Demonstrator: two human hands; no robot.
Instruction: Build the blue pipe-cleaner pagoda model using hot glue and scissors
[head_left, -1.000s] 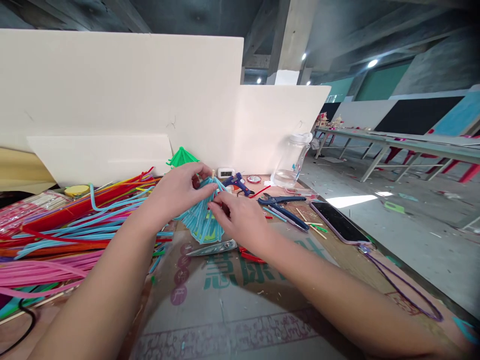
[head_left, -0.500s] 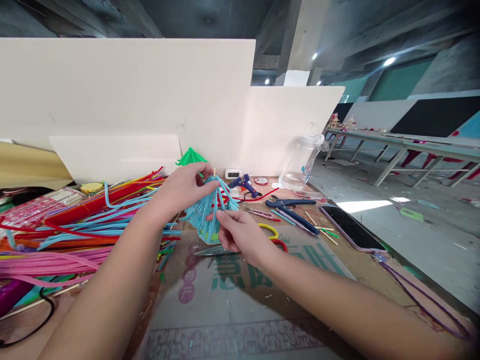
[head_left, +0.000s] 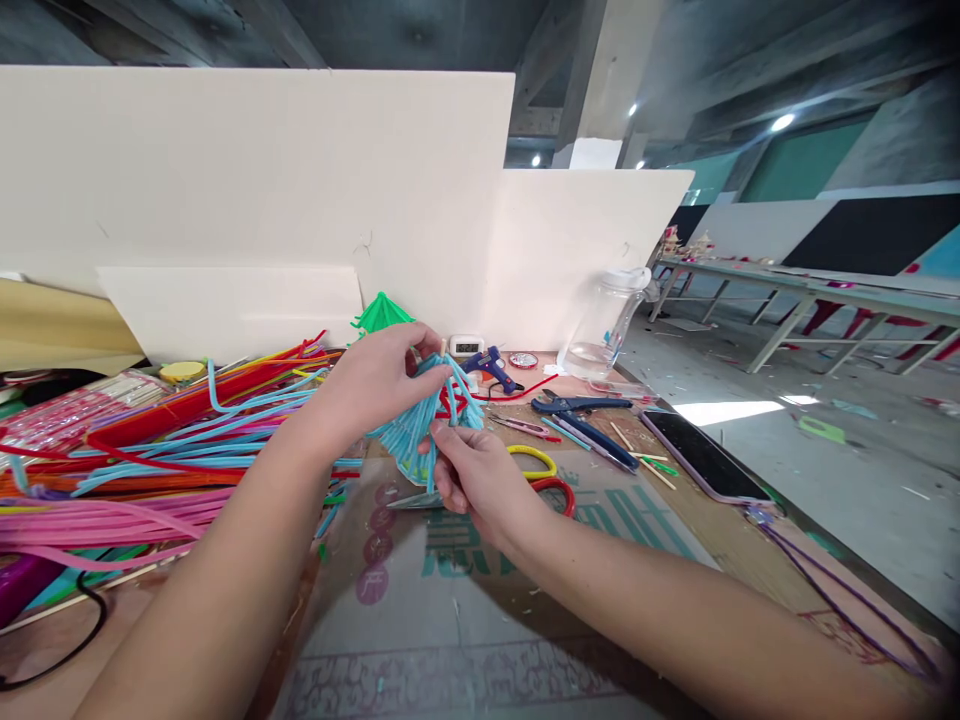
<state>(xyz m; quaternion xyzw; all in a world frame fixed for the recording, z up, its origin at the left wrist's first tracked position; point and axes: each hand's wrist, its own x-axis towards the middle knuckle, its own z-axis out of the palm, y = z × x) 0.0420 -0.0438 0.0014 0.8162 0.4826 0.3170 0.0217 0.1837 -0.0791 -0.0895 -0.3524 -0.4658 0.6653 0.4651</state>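
Head view, above the table (head_left: 525,620): blue pipe-cleaner umbrella (head_left: 424,425) partly hidden by fingers, its stick top not visible; left hand (head_left: 375,385) clamps the upper part from the left; right hand (head_left: 476,475) pinches a lower strand, palm up; since half a second ago, umbrella tilted slightly, right hand shifted lower.

Around the blue glue gun (head_left: 493,367) — a clear jar (head_left: 601,323) right, pliers (head_left: 577,412) and phone (head_left: 703,455) nearer, green paper umbrella (head_left: 381,313) left.
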